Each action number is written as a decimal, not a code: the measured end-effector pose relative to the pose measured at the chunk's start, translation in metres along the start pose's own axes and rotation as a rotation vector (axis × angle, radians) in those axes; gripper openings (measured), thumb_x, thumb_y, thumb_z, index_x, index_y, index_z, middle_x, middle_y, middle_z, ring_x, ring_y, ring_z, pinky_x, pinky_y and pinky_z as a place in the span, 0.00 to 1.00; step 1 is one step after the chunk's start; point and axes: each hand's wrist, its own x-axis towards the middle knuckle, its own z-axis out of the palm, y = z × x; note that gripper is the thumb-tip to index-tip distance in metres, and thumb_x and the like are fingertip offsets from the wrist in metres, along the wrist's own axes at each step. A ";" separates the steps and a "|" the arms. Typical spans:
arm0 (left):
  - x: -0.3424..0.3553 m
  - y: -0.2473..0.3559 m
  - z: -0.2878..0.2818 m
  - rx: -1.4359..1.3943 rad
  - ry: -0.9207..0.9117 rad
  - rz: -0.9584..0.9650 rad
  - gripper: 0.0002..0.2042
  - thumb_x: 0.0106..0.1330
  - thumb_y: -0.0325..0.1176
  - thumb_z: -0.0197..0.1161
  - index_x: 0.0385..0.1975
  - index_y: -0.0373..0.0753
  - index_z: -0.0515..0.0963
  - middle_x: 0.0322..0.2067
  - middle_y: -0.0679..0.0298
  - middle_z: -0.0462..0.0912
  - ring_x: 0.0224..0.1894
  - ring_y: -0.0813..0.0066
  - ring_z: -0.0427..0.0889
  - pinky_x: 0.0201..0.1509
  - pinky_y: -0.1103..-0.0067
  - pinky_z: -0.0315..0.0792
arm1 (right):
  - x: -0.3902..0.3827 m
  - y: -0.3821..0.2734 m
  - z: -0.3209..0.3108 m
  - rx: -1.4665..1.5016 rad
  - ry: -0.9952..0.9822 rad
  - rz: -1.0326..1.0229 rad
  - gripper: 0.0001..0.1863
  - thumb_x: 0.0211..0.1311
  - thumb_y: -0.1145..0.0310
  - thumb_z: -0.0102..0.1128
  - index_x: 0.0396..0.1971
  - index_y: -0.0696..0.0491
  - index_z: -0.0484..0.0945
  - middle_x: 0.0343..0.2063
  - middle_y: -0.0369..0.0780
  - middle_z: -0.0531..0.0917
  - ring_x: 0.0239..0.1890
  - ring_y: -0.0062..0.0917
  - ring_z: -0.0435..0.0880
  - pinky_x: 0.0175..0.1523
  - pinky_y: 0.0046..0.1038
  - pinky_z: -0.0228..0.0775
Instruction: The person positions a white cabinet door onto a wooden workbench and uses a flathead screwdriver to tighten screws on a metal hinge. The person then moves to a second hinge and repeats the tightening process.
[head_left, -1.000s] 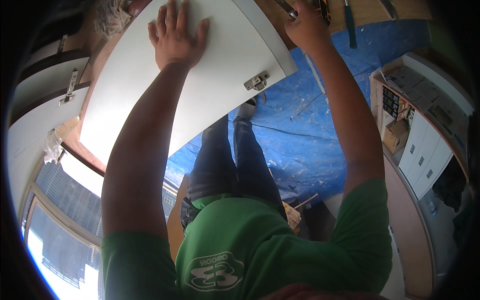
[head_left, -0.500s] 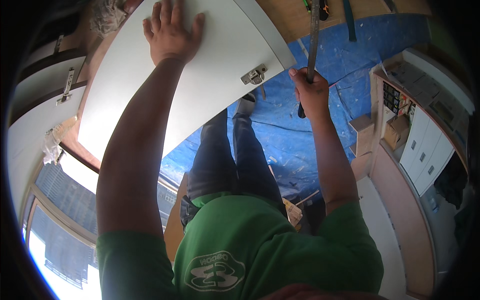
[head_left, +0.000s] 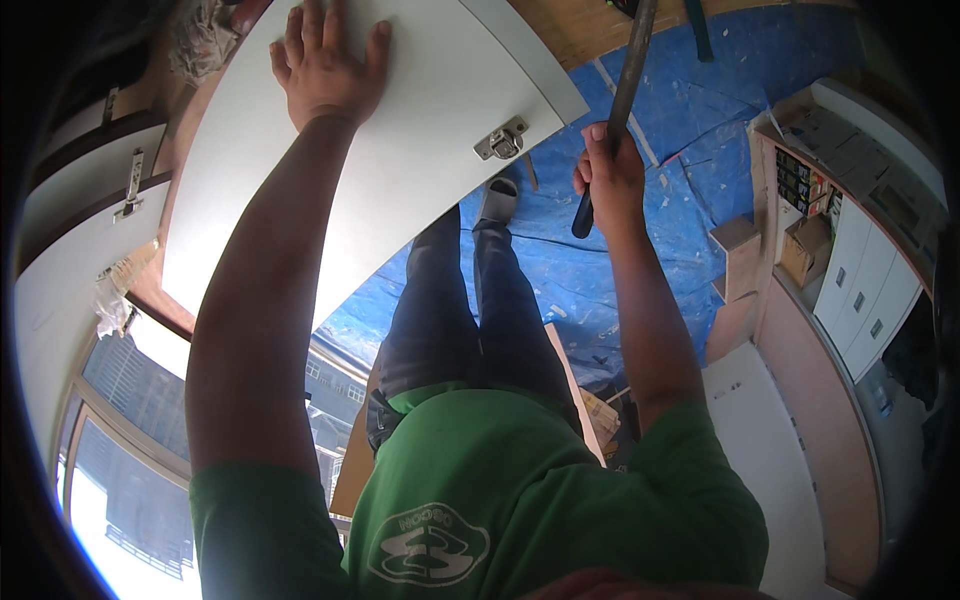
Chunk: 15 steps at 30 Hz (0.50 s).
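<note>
My left hand (head_left: 333, 70) lies flat with fingers spread on a white panel (head_left: 400, 140), which looks like a cabinet door. A metal hinge (head_left: 500, 139) is fitted near the panel's right-hand lower edge. My right hand (head_left: 612, 180) is wrapped round a long dark bar (head_left: 632, 75), just right of the panel's corner. The bar slants up and to the right, and its upper end is cut off by the frame's top. Its lower end sticks out below my fist.
A blue sheet (head_left: 570, 260) covers the floor around my feet. At left, more white panels (head_left: 85, 235) with hinges stand by a bright window (head_left: 130, 480). To the right are a white drawer unit (head_left: 865, 290) and a wooden box (head_left: 737, 250). A green tool (head_left: 699, 30) lies at the top.
My right hand has shifted slightly left and up, and the bar in it leans further to the right. My left hand stays flat on the panel; the whole view has shifted a little.
</note>
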 end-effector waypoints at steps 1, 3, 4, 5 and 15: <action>-0.001 -0.001 0.001 0.004 0.001 0.000 0.36 0.71 0.67 0.47 0.76 0.57 0.59 0.78 0.64 0.55 0.80 0.66 0.49 0.82 0.56 0.38 | -0.004 -0.002 -0.004 0.058 -0.017 0.033 0.16 0.71 0.58 0.66 0.35 0.56 0.76 0.21 0.35 0.77 0.20 0.15 0.74 0.25 0.22 0.66; -0.001 -0.002 0.001 0.009 0.003 0.001 0.36 0.71 0.67 0.47 0.76 0.57 0.59 0.78 0.64 0.55 0.80 0.66 0.49 0.82 0.56 0.38 | -0.011 0.006 -0.013 -0.020 -0.073 -0.039 0.18 0.74 0.55 0.62 0.38 0.58 0.77 0.23 0.35 0.75 0.23 0.16 0.75 0.28 0.22 0.67; -0.001 -0.002 0.002 0.009 0.003 0.002 0.36 0.71 0.67 0.47 0.76 0.57 0.59 0.78 0.64 0.55 0.80 0.66 0.49 0.82 0.56 0.39 | -0.013 0.011 -0.017 -0.059 -0.099 -0.076 0.19 0.75 0.54 0.60 0.40 0.58 0.77 0.24 0.35 0.73 0.24 0.17 0.75 0.30 0.22 0.68; -0.001 -0.002 0.002 0.010 0.003 0.004 0.36 0.71 0.67 0.47 0.76 0.56 0.59 0.78 0.64 0.55 0.80 0.66 0.49 0.82 0.56 0.39 | -0.013 0.015 -0.020 -0.100 -0.114 -0.086 0.19 0.75 0.54 0.60 0.41 0.58 0.77 0.24 0.34 0.73 0.24 0.17 0.74 0.30 0.22 0.68; -0.001 -0.003 0.002 -0.003 0.002 0.009 0.37 0.71 0.67 0.47 0.76 0.56 0.59 0.78 0.64 0.55 0.80 0.64 0.49 0.82 0.55 0.39 | -0.025 0.031 -0.021 -0.238 -0.078 0.018 0.17 0.74 0.53 0.61 0.43 0.54 0.79 0.22 0.31 0.77 0.19 0.14 0.72 0.26 0.22 0.66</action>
